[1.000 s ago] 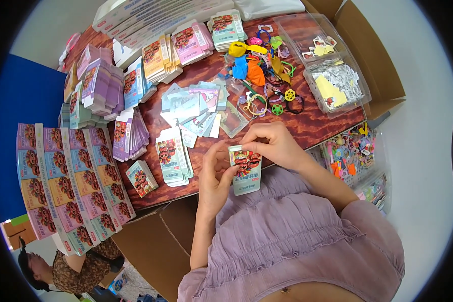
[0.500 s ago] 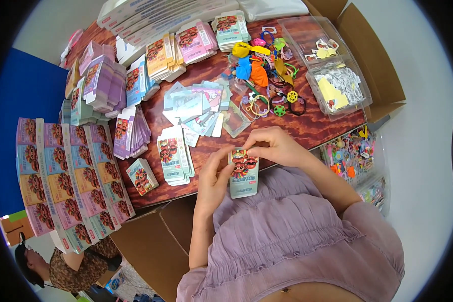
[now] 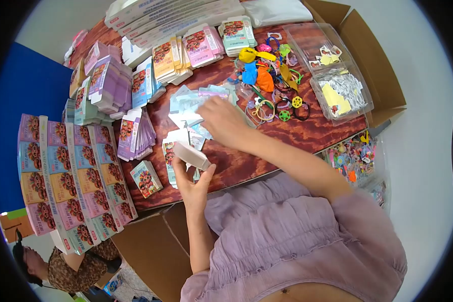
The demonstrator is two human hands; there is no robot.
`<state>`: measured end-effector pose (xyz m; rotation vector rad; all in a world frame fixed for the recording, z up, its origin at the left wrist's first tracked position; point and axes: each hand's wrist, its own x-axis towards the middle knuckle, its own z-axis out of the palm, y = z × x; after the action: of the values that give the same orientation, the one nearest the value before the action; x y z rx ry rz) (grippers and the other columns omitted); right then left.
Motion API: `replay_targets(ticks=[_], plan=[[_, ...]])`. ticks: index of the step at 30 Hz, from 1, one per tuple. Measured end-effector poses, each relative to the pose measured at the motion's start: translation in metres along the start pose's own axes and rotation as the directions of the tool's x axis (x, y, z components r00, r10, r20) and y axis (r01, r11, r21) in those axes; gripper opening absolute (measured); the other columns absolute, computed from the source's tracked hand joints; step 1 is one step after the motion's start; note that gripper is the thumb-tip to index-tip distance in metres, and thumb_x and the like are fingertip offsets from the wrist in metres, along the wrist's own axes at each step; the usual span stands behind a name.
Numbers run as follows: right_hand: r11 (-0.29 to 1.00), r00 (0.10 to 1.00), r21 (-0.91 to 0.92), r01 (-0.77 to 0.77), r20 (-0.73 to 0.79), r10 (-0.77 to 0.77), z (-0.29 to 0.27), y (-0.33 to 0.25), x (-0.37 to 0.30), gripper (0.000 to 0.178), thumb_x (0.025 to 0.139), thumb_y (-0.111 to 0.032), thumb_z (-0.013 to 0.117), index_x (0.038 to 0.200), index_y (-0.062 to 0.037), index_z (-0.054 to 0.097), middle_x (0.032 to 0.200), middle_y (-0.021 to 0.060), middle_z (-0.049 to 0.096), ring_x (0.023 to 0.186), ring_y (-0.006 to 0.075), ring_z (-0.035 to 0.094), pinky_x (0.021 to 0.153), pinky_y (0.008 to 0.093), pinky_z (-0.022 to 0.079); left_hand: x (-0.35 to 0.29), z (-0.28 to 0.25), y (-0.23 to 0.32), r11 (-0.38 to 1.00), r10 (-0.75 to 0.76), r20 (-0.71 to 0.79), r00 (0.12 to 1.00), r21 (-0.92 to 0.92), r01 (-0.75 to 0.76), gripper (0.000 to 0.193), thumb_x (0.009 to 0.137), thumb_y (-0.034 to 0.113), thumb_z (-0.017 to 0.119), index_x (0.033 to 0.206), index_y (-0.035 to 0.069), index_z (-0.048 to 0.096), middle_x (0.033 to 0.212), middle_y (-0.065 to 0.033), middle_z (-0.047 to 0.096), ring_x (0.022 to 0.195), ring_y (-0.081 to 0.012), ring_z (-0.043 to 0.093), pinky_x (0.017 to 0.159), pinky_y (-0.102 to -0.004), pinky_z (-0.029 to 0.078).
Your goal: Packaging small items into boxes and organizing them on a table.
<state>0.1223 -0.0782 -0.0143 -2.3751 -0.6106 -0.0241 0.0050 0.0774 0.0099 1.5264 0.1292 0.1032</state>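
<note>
At the far left of the counter (image 3: 307,138), rows of flat printed cartons (image 3: 60,176) are laid overlapping like tiles, their glossy faces pink, orange and pale blue. Just beside them, stacks of folded cartons (image 3: 103,83) in lilac and blue card are piled with edges aligned.

The left hand (image 3: 194,183) is held above the near edge of the counter, fingers curled and closed around a small folded box (image 3: 191,155), which is pinched between thumb and fingertips and tilted, its plain pale side turned up. The box should be kept gripped at its edges, it is judged, so that the thin card is not crushed and its open end stays free for filling.

Further right, the right hand (image 3: 224,121) is stretched out over a loose heap of pale blue sachets (image 3: 194,103), palm down, fingers bent onto the heap; whether one is already pinched cannot be told. One sachet alone is best peeled off, since the slick flat packets seem apt to slide together.

Beyond lie bright rubbery toys (image 3: 264,75), rings and bands in yellow, blue and orange. At the right, a clear plastic tray (image 3: 360,95) holds small paper slips, and a brown cardboard box (image 3: 382,75) stands behind it.
</note>
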Motion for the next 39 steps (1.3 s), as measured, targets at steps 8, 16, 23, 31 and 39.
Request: replay_targets(ticks=[8, 16, 23, 31, 39], plan=[[0.908, 0.961, -0.32, 0.269, 0.026, -0.275, -0.003, 0.032, 0.02, 0.03, 0.076, -0.021, 0.074, 0.1, -0.0054, 0.067, 0.111, 0.009, 0.063, 0.109, 0.0266, 0.057, 0.09, 0.0405, 0.046, -0.008, -0.02, -0.005, 0.973, -0.12, -0.063, 0.991, 0.19, 0.13, 0.084, 0.074, 0.004, 0.081, 0.146, 0.001, 0.037, 0.135, -0.0116, 0.05, 0.118, -0.0214, 0.053, 0.098, -0.0373, 0.048], [0.856, 0.851, -0.32, 0.406, -0.207, -0.482, -0.029, 0.037, -0.004, 0.014, 0.078, -0.018, 0.07, 0.084, -0.0078, 0.064, 0.078, 0.005, 0.059, 0.074, 0.022, 0.061, 0.062, 0.0351, 0.051, -0.001, -0.017, 0.004, 0.836, 0.061, 0.0, 0.998, 0.546, -0.051, 0.085, 0.069, 0.012, 0.086, 0.142, -0.001, 0.044, 0.124, -0.0144, 0.058, 0.112, -0.0262, 0.056, 0.095, -0.0383, 0.047], [0.56, 0.893, 0.769, -0.308, 0.032, 0.448, -0.088, 0.012, -0.052, 0.007, 0.089, -0.011, 0.063, 0.088, -0.0043, 0.063, 0.073, 0.0079, 0.062, 0.066, 0.0224, 0.063, 0.055, 0.0272, 0.047, 0.002, 0.007, 0.01, 0.472, 0.167, 0.163, 0.972, 0.853, -0.224, 0.083, 0.07, 0.018, 0.086, 0.139, -0.001, 0.045, 0.124, -0.0197, 0.056, 0.116, -0.0384, 0.051, 0.098, -0.0443, 0.044], [0.991, 0.998, 0.127, -0.05, 0.035, 0.046, -0.095, 0.027, -0.086, 0.011, 0.089, -0.017, 0.065, 0.094, -0.0078, 0.063, 0.075, 0.0135, 0.065, 0.065, 0.0317, 0.064, 0.061, 0.04, 0.049, 0.005, 0.034, 0.018, 0.535, 0.096, 0.408, 0.908, 0.748, -0.393, 0.077, 0.07, 0.007, 0.083, 0.136, -0.001, 0.043, 0.129, -0.0209, 0.053, 0.118, -0.0387, 0.05, 0.099, -0.0449, 0.043], [0.994, 0.923, 0.103, -0.026, -0.381, 0.064, -0.055, -0.018, -0.096, 0.018, 0.086, -0.02, 0.068, 0.091, -0.0063, 0.058, 0.074, 0.0109, 0.062, 0.07, 0.0308, 0.065, 0.06, 0.0424, 0.049, -0.005, 0.054, 0.006, 0.644, 0.062, 0.395, 0.917, 0.686, -0.339, 0.081, 0.071, 0.009, 0.083, 0.138, -0.001, 0.039, 0.131, -0.023, 0.05, 0.117, -0.0409, 0.05, 0.098, -0.0451, 0.043]])
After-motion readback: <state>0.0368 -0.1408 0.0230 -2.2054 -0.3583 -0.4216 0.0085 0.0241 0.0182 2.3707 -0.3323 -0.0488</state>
